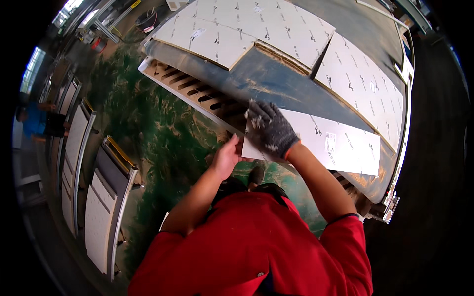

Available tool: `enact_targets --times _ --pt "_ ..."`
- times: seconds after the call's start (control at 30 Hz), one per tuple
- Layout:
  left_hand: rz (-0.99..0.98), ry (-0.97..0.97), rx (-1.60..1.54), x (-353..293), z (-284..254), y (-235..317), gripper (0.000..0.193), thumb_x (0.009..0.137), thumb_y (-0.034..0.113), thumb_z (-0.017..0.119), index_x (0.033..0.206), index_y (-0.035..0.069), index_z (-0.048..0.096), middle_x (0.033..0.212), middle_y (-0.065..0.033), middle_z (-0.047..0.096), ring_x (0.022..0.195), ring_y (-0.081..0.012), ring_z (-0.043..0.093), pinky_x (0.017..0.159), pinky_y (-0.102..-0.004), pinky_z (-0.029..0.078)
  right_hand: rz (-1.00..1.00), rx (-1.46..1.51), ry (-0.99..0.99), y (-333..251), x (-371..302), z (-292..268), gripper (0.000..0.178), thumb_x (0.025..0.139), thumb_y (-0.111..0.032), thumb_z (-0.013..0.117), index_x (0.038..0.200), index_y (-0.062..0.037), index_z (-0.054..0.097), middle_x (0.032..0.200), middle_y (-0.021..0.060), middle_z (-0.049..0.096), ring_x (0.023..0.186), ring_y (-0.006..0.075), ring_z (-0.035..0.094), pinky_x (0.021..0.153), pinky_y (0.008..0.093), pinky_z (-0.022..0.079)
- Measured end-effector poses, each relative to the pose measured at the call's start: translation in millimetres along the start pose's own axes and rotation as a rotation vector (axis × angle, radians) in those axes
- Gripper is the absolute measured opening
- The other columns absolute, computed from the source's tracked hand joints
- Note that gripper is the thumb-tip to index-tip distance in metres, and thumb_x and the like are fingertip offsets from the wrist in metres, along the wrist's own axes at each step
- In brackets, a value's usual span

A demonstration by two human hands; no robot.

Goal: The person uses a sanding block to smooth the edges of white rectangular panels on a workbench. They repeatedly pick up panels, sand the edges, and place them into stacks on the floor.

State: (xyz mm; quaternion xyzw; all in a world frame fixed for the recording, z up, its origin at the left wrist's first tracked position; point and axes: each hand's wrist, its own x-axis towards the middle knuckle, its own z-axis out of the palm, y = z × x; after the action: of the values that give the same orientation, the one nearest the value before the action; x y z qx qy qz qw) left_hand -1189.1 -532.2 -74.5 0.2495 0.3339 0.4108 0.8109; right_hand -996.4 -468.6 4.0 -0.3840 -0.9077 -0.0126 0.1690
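Note:
A narrow white panel [345,143] with small dark printed marks and a label lies across the near edge of the machine table, its left end sticking out toward me. My left hand [227,159] is bare and grips that left end, its fingers reaching to the panel's lower corner. On top of the same end rests my right hand [272,127], in a dark grey knitted glove dusted with sawdust. Its fingers lie stretched out flat toward the far edge of the panel. The panel hides part of my left fingertips.
Larger white panels [212,39] and another white panel [363,81] lie farther back on the dusty dark table [266,81]. A slotted wooden strip [190,89] runs along its left edge. Roller conveyors with panels [98,212] stand left on the green floor [163,133]. A person [42,121] is at far left.

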Motion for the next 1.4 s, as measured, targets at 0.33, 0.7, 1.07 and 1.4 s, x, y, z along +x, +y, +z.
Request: enact_targets --times 0.33,0.7,1.07,1.4 --pt "-0.058 0.069 -0.042 0.1 11.7 15.7 0.072 0.099 0.064 0.029 0.129 0.003 0.055 0.115 -0.0096 0.066 0.103 -0.0203 0.062 0.085 -0.0385 0.050 0.082 0.338 0.050 24.2 -17.3 -23.8 0.041 0.090 -0.031 0.061 0.122 -0.0050 0.061 0.136 0.0188 0.054 0.128 0.0366 0.048 0.113 0.0467 0.032" --pt "-0.026 0.174 0.277 2.1 20.0 13.1 0.031 0.099 0.025 0.057 0.121 0.003 0.059 0.109 -0.0045 0.066 0.096 -0.0146 0.063 0.074 -0.0318 0.053 0.994 -0.587 -0.405 199.8 -291.5 -97.7 0.037 0.098 -0.027 0.043 0.121 -0.0052 0.062 0.147 0.0150 0.045 0.136 0.0320 0.040 0.111 0.0446 0.032" --pt "0.036 0.214 0.313 10.0 11.7 2.3 0.037 0.102 0.032 0.052 0.122 0.001 0.059 0.103 -0.0069 0.067 0.088 -0.0177 0.065 0.075 -0.0333 0.053 1.158 -0.151 0.177 176.6 -351.5 -98.4 0.055 0.092 -0.035 0.061 0.135 -0.0032 0.053 0.142 0.0242 0.048 0.134 0.0388 0.042 0.114 0.0432 0.030" --pt "0.031 0.254 0.378 17.4 15.1 -3.8 0.037 0.105 0.031 0.046 0.120 0.001 0.059 0.104 -0.0072 0.067 0.088 -0.0173 0.064 0.075 -0.0341 0.052 1.376 0.143 0.557 192.0 -399.8 -118.7 0.038 0.097 -0.029 0.058 0.120 -0.0002 0.065 0.120 0.0169 0.067 0.113 0.0278 0.062 0.101 0.0336 0.045"
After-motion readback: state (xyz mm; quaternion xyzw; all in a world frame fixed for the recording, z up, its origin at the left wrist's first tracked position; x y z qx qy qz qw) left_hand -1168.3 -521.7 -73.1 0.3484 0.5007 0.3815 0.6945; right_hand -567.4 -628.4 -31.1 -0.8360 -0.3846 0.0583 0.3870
